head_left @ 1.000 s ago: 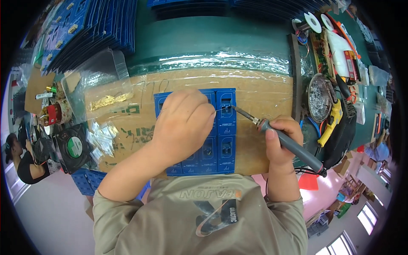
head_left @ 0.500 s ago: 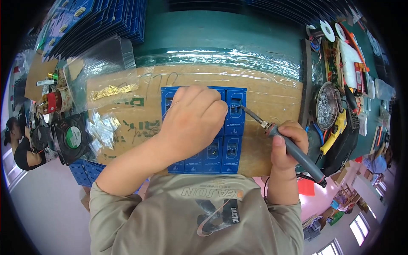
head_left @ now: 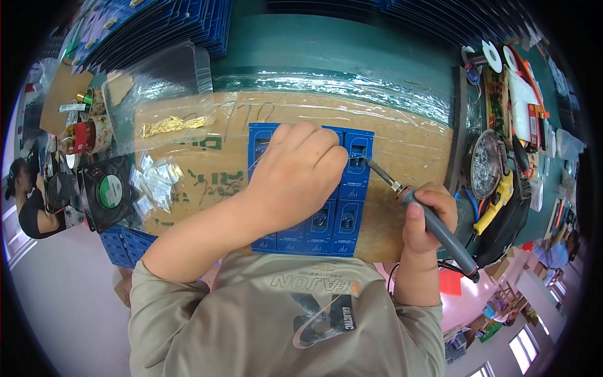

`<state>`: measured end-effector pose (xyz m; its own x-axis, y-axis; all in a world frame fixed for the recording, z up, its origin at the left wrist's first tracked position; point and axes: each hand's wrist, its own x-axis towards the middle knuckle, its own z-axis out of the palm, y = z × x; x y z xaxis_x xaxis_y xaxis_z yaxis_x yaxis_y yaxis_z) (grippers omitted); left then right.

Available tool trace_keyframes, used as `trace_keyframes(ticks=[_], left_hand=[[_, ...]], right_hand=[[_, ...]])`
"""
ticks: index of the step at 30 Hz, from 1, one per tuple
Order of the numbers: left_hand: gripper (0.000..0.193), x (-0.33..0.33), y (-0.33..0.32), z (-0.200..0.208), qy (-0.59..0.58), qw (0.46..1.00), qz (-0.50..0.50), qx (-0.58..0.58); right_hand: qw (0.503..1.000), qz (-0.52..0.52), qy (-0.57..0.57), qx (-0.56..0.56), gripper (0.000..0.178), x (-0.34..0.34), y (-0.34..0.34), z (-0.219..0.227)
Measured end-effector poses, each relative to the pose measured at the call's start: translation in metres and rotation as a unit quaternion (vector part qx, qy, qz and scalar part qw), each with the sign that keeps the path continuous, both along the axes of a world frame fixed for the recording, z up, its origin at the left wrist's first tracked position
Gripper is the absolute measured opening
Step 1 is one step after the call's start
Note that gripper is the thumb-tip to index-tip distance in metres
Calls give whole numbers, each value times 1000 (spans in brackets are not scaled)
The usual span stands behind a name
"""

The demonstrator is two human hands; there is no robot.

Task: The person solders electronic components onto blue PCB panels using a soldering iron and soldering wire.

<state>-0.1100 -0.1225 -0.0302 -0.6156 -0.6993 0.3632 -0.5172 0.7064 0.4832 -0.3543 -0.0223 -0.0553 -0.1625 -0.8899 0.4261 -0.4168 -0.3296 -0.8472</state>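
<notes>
A blue circuit board panel (head_left: 355, 191), divided into several small units, lies flat in front of me. My left hand (head_left: 301, 173) is closed above its upper part and hides much of it. A thin strand of solder wire shows beside the fingers and runs to the upper right unit; the fingertips themselves are hidden. My right hand (head_left: 430, 217) grips the grey handle of a soldering iron (head_left: 445, 240), held at a slant to the right of the panel. The iron's dark tip is at the upper right unit, where the wire end also is.
Gold-coloured strips (head_left: 174, 125) and small silvery packets (head_left: 156, 182) lie left, near a black fan (head_left: 108, 193). Blue boards (head_left: 169, 34) stand stacked at the far left. A round metal dish (head_left: 485, 164) and yellow-handled tool (head_left: 494, 210) are right.
The view has shifted slightly, so the panel and bench sit a little further right in the picture. Both hands keep their hold, and the iron's tip stays at the same unit.
</notes>
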Motion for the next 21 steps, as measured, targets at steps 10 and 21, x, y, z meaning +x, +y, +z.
trace_keyframes(ticks=[10,21], left_hand=[[17,6,2,0,11,1000,5,-1],[16,5,2,-1,16,1000,1,-2]], right_hand=[[1000,10,-16,-1,24,-1,1,2],[999,50,0,14,25,2,-4,6]])
